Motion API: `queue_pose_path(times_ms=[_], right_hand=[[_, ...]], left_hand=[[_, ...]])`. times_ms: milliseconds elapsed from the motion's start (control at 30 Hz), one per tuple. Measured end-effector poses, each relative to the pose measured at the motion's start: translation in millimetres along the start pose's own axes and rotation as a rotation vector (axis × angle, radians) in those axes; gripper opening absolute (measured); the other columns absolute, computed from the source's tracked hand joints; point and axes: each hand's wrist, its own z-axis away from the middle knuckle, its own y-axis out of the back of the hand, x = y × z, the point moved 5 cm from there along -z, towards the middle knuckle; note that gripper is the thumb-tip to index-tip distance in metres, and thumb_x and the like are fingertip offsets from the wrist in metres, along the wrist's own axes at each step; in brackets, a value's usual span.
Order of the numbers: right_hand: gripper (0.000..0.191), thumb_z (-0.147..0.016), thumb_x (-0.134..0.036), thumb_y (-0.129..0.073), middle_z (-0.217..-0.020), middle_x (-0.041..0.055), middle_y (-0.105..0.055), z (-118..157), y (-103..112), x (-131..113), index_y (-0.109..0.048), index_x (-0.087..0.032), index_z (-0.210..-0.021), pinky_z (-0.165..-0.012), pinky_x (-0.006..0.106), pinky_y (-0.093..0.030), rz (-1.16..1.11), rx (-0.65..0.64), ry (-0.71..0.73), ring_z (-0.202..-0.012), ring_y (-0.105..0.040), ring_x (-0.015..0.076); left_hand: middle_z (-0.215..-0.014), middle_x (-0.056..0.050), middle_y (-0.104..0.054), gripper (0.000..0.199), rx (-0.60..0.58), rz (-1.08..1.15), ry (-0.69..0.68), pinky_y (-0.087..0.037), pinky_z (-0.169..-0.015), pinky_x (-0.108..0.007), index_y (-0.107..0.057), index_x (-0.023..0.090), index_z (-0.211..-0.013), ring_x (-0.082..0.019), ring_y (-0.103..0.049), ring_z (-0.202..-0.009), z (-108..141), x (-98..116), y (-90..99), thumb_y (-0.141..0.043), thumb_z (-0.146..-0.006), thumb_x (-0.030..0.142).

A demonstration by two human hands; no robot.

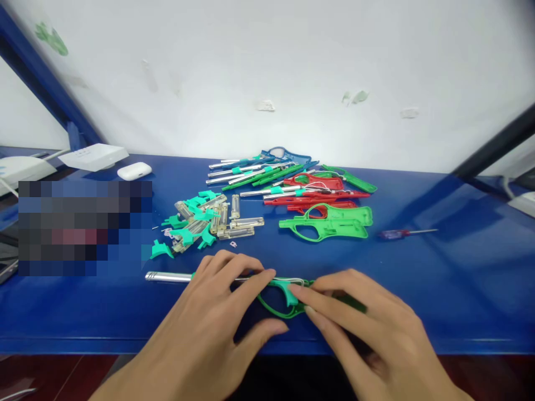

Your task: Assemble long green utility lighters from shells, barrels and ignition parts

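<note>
A partly assembled gas lighter lies sideways near the table's front edge, its silver metal tube [169,277] pointing left. My left hand [221,303] is closed over the join of tube and green lighter shell [276,309], fingers on top and thumb held below the loop. At the teal trigger [290,295], my right hand [371,320] presses with its fingertips, the thumb against the shell's lower edge. A thin white wire [297,280] runs along the top of the trigger. My right hand hides much of the handle.
Behind my hands lie loose teal triggers [190,236] with clear fuel tanks [242,223], a bright green shell half [330,221], and a pile of red shells [317,196] and blue shells [298,158]. A screwdriver [395,234] lies right; a white case [134,171] sits left.
</note>
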Motion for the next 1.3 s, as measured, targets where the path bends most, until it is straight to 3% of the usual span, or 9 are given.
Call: queue_pose_path(times_ms=[133,300,433,567,667,767,967,1300], right_hand=[[0.043,-0.106,-0.010,-0.056,-0.113,0.0009,-0.077,4.6,-2.9,1.9,-0.068,-0.034,-0.140,-0.088,0.032,-0.063,0.003,-0.021,0.009,-0.103,-0.074,0.0171],[0.043,-0.106,-0.010,-0.056,-0.117,-0.0010,-0.081,5.9,-0.8,5.1,-0.070,-0.034,-0.138,-0.093,0.034,-0.063,0.034,0.003,0.006,-0.106,-0.077,0.0181],[0.034,-0.107,-0.014,-0.060,-0.115,-0.0059,-0.083,0.6,2.6,2.3,-0.073,-0.035,-0.130,-0.094,0.025,-0.062,-0.058,0.040,-0.041,-0.102,-0.079,0.0131],[0.020,-0.108,-0.025,-0.066,-0.113,-0.0093,-0.082,-0.8,9.3,6.8,-0.075,-0.039,-0.119,-0.093,0.015,-0.060,-0.149,0.127,-0.194,-0.100,-0.079,0.0091],[0.012,-0.106,-0.030,-0.072,-0.107,-0.0089,-0.082,-0.3,12.3,12.9,-0.076,-0.038,-0.113,-0.087,0.014,-0.062,-0.194,0.085,-0.250,-0.094,-0.080,0.0095],[0.009,-0.103,-0.030,-0.074,-0.101,-0.0071,-0.083,-1.4,15.3,15.9,-0.079,-0.036,-0.108,-0.081,0.014,-0.064,-0.189,0.031,-0.196,-0.089,-0.081,0.0112],[0.014,-0.104,-0.025,-0.072,-0.091,-0.0049,-0.085,-3.1,17.8,17.4,-0.082,-0.032,-0.097,-0.073,0.016,-0.065,-0.174,0.061,-0.123,-0.079,-0.080,0.0131],[0.018,-0.107,-0.017,-0.066,-0.096,-0.0057,-0.084,0.2,14.4,15.9,-0.076,-0.031,-0.103,-0.081,0.017,-0.064,-0.156,0.046,-0.050,-0.086,-0.080,0.0116]], left_hand=[[-0.119,-0.004,-0.072,0.024,0.027,0.049,0.008,-0.057,-0.093,-0.049,-0.063,0.027,-0.135,-0.028,-0.066,-0.108,-1.6,0.0,-2.1,-0.063,-0.112,0.035],[-0.128,-0.005,-0.072,0.035,-0.026,0.040,0.009,-0.055,-0.097,-0.050,-0.058,0.031,-0.146,-0.030,-0.065,-0.114,0.9,1.4,-2.5,-0.064,-0.112,0.033],[-0.130,-0.004,-0.071,0.031,-0.063,0.073,-0.047,-0.053,-0.101,-0.049,-0.058,0.031,-0.144,-0.028,-0.063,-0.116,-0.3,5.2,-2.6,-0.057,-0.114,0.023],[-0.132,-0.005,-0.072,0.029,-0.065,0.046,-0.113,-0.052,-0.101,-0.045,-0.060,0.027,-0.144,-0.027,-0.062,-0.117,-2.8,8.7,-3.3,-0.050,-0.117,0.022],[-0.134,-0.005,-0.072,0.030,-0.064,0.038,-0.130,-0.051,-0.101,-0.044,-0.060,0.026,-0.145,-0.026,-0.062,-0.117,-3.3,9.9,-3.4,-0.048,-0.118,0.024],[-0.133,-0.004,-0.073,0.030,-0.069,0.044,-0.129,-0.051,-0.101,-0.043,-0.060,0.026,-0.145,-0.025,-0.063,-0.117,-3.0,10.3,-2.9,-0.047,-0.118,0.025],[-0.131,-0.004,-0.074,0.030,-0.077,0.036,-0.117,-0.055,-0.099,-0.043,-0.064,0.027,-0.143,-0.025,-0.065,-0.114,-4.8,9.4,-1.5,-0.046,-0.119,0.027],[-0.133,-0.004,-0.075,0.031,-0.078,0.035,-0.153,-0.059,-0.101,-0.044,-0.068,0.027,-0.141,-0.026,-0.066,-0.117,-2.7,11.4,0.8,-0.048,-0.118,0.026]])
